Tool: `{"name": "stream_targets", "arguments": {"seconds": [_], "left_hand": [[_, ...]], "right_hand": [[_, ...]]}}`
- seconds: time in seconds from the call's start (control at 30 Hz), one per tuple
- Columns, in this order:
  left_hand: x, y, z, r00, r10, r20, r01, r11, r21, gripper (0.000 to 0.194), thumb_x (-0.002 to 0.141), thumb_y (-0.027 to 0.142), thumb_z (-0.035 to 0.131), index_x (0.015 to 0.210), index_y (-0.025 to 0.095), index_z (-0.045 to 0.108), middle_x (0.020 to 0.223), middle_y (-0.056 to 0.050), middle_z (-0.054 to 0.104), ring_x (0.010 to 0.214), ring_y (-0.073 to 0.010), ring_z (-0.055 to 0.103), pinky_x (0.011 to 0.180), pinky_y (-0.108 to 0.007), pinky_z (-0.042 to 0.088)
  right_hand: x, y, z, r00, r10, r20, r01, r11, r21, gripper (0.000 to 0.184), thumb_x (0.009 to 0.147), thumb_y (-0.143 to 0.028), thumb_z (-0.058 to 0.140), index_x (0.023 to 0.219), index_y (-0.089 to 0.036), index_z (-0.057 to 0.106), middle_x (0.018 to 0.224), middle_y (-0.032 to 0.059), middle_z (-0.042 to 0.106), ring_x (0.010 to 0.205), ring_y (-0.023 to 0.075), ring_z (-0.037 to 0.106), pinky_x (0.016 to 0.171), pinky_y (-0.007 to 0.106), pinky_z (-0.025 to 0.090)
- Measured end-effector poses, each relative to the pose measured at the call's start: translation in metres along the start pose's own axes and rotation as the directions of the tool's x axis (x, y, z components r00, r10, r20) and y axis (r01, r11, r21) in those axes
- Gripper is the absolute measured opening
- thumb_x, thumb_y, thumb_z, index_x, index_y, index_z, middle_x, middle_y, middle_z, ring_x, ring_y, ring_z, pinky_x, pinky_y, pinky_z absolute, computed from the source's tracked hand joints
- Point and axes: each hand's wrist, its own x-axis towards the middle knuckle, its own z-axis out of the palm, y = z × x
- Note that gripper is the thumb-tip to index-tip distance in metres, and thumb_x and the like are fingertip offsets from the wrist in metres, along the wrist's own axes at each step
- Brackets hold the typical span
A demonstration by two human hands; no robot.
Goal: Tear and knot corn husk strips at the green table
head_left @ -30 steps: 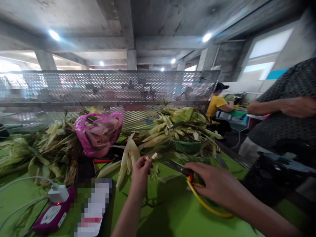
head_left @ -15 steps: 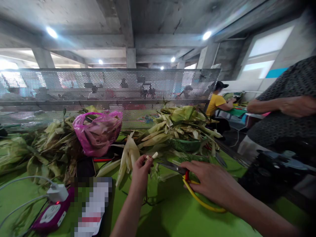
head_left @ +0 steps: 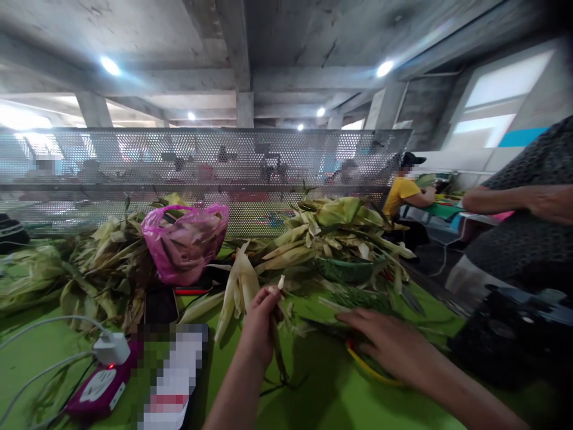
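Note:
My left hand [head_left: 265, 316] pinches a narrow pale rolled strip of corn husk [head_left: 281, 282], its short end sticking up past the fingertips; darker strands trail below the hand. Low over the green tabletop, my right hand [head_left: 380, 340] is at the scissors [head_left: 371, 365], which have yellow and red handles. Their dark blades [head_left: 322, 325] point left toward the left hand and are blurred. The palm and fingers partly cover the handles. Behind the left hand, folded pale husks [head_left: 239, 286] stand spread on the table.
A pink plastic bag [head_left: 185, 245] of husks stands at left, beside heaped dry husks [head_left: 102, 263]. More husks [head_left: 340, 224] overflow a green basket [head_left: 347, 270]. A phone [head_left: 176, 370] and purple power strip [head_left: 101, 388] lie front left. A person [head_left: 528, 233] stands at right; another [head_left: 405, 191] sits beyond.
My right hand has lowered toward the tabletop with the scissors, their blades now away from the husk strip. My left hand has turned the strip more upright. The view has shifted slightly.

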Motion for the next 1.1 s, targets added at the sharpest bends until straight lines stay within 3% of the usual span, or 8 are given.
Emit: {"name": "stream_targets", "arguments": {"seconds": [0.1,0.17,0.23,0.33,0.47,0.57,0.73,1.1], "left_hand": [[-0.004,0.0,0.004,0.999,-0.051,0.0,0.051,0.997,-0.061,0.031,0.057,0.032,0.084,0.075,0.016,0.063,0.074,0.002,0.06,0.051,-0.005,0.038,0.05,-0.019,0.029],[-0.006,0.0,0.006,0.997,-0.074,0.024,0.076,0.995,-0.065,0.03,0.058,0.031,0.083,0.077,0.016,0.065,0.077,0.0,0.062,0.053,-0.0067,0.042,0.051,-0.02,0.031],[-0.008,0.001,0.008,0.994,-0.091,0.063,0.095,0.993,-0.067,0.029,0.06,0.03,0.082,0.079,0.017,0.065,0.079,0.0,0.062,0.059,-0.009,0.048,0.055,-0.021,0.035],[-0.007,0.0,0.007,0.992,-0.088,0.091,0.097,0.991,-0.091,0.028,0.06,0.03,0.081,0.076,0.018,0.062,0.077,0.001,0.061,0.063,-0.0107,0.051,0.06,-0.023,0.038],[-0.004,-0.003,0.004,0.995,-0.07,0.077,0.076,0.994,-0.082,0.027,0.062,0.031,0.081,0.073,0.017,0.061,0.07,0.001,0.057,0.058,-0.0096,0.047,0.056,-0.022,0.034],[-0.003,-0.005,0.004,0.995,-0.079,0.068,0.083,0.995,-0.06,0.027,0.061,0.03,0.081,0.074,0.016,0.063,0.069,0.0,0.057,0.058,-0.0101,0.047,0.055,-0.022,0.034],[-0.002,-0.011,0.004,0.994,-0.086,0.068,0.089,0.995,-0.042,0.026,0.06,0.031,0.082,0.073,0.016,0.065,0.074,-0.003,0.063,0.067,-0.0144,0.054,0.063,-0.024,0.039],[0.003,-0.016,-0.004,0.999,-0.03,0.02,0.024,0.971,0.236,0.028,0.064,0.036,0.08,0.078,0.016,0.066,0.067,0.001,0.057,0.06,-0.0092,0.045,0.058,-0.021,0.03]], "right_hand": [[0.017,-0.025,-0.006,1.0,0.016,0.0,-0.015,0.944,0.329,0.032,0.086,-0.028,0.051,0.114,-0.028,0.066,0.124,0.0061,0.064,0.108,0.0266,0.062,0.088,0.039,0.049],[0.03,-0.046,-0.001,0.998,0.051,0.037,-0.063,0.766,0.64,0.034,0.088,-0.033,0.05,0.118,-0.026,0.063,0.112,0.0063,0.069,0.093,0.0228,0.065,0.082,0.036,0.052],[0.043,-0.063,0.009,0.996,0.024,0.08,-0.08,0.556,0.828,0.037,0.084,-0.033,0.058,0.119,-0.023,0.062,0.109,0.0061,0.069,0.089,0.0206,0.065,0.08,0.035,0.053],[0.056,-0.077,0.026,0.994,0.047,0.102,-0.112,0.371,0.922,0.039,0.076,-0.033,0.069,0.113,-0.021,0.065,0.106,0.0059,0.069,0.087,0.0198,0.064,0.076,0.033,0.052],[0.063,-0.082,0.037,0.988,0.084,0.127,-0.144,0.247,0.958,0.032,0.069,-0.035,0.076,0.096,-0.02,0.068,0.096,0.003,0.069,0.085,0.0194,0.063,0.075,0.031,0.05],[0.064,-0.081,0.04,0.988,0.087,0.13,-0.147,0.231,0.962,0.03,0.066,-0.038,0.077,0.086,-0.018,0.068,0.083,0.0009,0.067,0.075,0.0168,0.06,0.072,0.029,0.047],[0.061,-0.072,0.046,0.99,0.114,0.088,-0.117,0.285,0.951,0.027,0.066,-0.038,0.077,0.081,-0.018,0.066,0.072,-0.0018,0.062,0.066,0.0144,0.055,0.063,0.026,0.042],[0.054,-0.065,0.041,0.987,0.159,-0.005,-0.072,0.478,0.875,0.015,0.07,-0.031,0.066,0.068,-0.017,0.062,0.062,-0.0021,0.055,0.061,0.0136,0.048,0.058,0.026,0.037]]}}
